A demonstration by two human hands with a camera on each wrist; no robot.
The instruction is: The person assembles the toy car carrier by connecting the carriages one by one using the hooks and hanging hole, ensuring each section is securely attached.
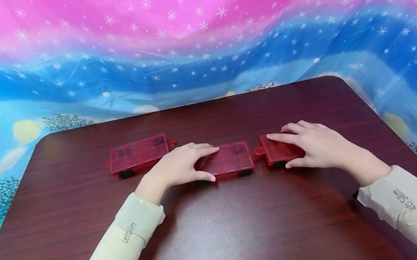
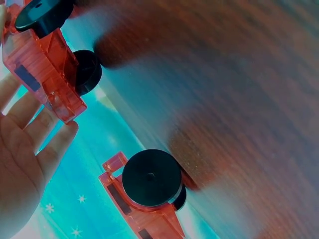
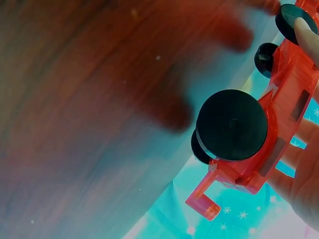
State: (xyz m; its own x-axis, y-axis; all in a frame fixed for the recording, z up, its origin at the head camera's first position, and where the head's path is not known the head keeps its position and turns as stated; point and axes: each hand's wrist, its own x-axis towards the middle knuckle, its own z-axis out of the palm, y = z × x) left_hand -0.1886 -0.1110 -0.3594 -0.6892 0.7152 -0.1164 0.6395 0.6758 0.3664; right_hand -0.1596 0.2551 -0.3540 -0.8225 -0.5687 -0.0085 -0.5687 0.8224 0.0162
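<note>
Three see-through red toy train cars with black wheels stand in a row on the table. My left hand (image 1: 177,165) grips the left end of the middle toy train car (image 1: 234,158), thumb at its near side, fingers over the top. With my right hand (image 1: 318,145) I hold the right toy train car (image 1: 272,149), its far end hidden under the palm. A coupling ring (image 1: 259,152) on its left end sits just off the middle car, a small gap between. In the right wrist view the thumb (image 3: 306,37) touches a wheel and a coupling arm (image 3: 204,203) sticks out.
The left toy train car (image 1: 139,154) stands farther back, slightly angled, untouched, with couplings at both ends. A dark wood table (image 1: 227,233) carries everything. Behind and beside it hangs a pink and blue cloth (image 1: 194,49) with snowflakes.
</note>
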